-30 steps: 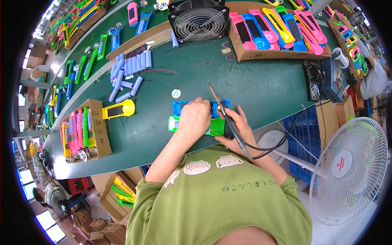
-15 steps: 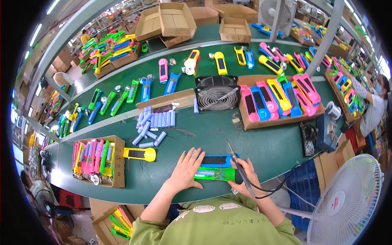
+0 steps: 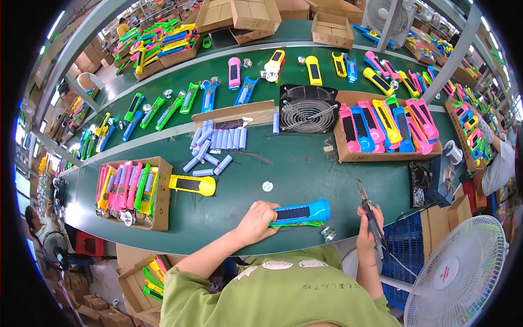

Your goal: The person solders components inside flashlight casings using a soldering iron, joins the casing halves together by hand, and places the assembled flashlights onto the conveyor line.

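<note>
My left hand (image 3: 256,220) is closed around the left end of a blue flashlight shell (image 3: 303,211), which bears a dark solar panel. A green flashlight shell (image 3: 294,224) shows as a thin strip under its near edge. To the right, my right hand (image 3: 370,226) grips a soldering iron (image 3: 371,217), its tip pointing up and away. A shiny lamp reflector (image 3: 328,234) lies near the table edge between my hands. Beyond the blue shell rests a small round white disc (image 3: 267,186). A yellow flashlight shell (image 3: 192,185) lies to the left.
Lilac battery cells (image 3: 229,139) lie in a pile before a black fan (image 3: 309,108). Boxes of shells stand left (image 3: 163,196) and right (image 3: 376,156). A blue soldering station (image 3: 442,177) and solder spool (image 3: 451,152) are at right. A white fan (image 3: 457,267) stands near me. Flashlights line the belt (image 3: 201,122).
My left hand has gone from lying spread over the green shell to gripping the blue one, now on top of it. My right hand has moved right with the iron. The disc and reflector now show.
</note>
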Demonstrator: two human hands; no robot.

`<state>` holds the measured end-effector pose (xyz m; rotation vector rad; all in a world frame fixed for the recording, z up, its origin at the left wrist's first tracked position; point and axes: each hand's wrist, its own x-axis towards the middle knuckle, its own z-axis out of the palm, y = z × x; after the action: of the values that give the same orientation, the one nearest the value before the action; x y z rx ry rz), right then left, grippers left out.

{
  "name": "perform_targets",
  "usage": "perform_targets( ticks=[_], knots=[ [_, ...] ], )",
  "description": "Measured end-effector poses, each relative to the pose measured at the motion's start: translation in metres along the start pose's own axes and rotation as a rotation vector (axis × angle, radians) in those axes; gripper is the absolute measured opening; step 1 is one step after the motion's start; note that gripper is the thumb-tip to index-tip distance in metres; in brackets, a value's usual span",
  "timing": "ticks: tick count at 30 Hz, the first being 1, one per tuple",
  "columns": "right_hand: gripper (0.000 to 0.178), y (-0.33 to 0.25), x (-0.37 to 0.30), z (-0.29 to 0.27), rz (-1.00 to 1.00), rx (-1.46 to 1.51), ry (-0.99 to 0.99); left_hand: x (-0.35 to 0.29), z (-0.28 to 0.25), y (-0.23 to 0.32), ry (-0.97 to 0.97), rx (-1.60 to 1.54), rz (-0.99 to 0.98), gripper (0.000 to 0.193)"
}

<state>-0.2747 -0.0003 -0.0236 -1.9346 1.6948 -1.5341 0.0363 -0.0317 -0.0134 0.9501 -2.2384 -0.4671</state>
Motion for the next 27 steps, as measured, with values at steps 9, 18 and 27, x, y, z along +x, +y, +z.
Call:
perform_targets(
  ticks=[9, 18, 27],
  knots=[
    [0.019, 0.03, -0.007, 0.002, 0.126, -0.041, 0.113, 0.122, -0.155, -0.098, 0.449, 0.278, -0.344, 0.041],
    [0.019, 0.027, -0.002, 0.01, 0.219, -0.06, 0.139, 0.222, -0.176, -0.319, 0.75, 0.363, -0.737, 0.048],
    [0.025, 0.024, -0.004, 0.007, 0.141, -0.196, 0.01, 0.234, -0.129, -0.406, 0.102, 0.75, -0.806, 0.045]
  ],
)
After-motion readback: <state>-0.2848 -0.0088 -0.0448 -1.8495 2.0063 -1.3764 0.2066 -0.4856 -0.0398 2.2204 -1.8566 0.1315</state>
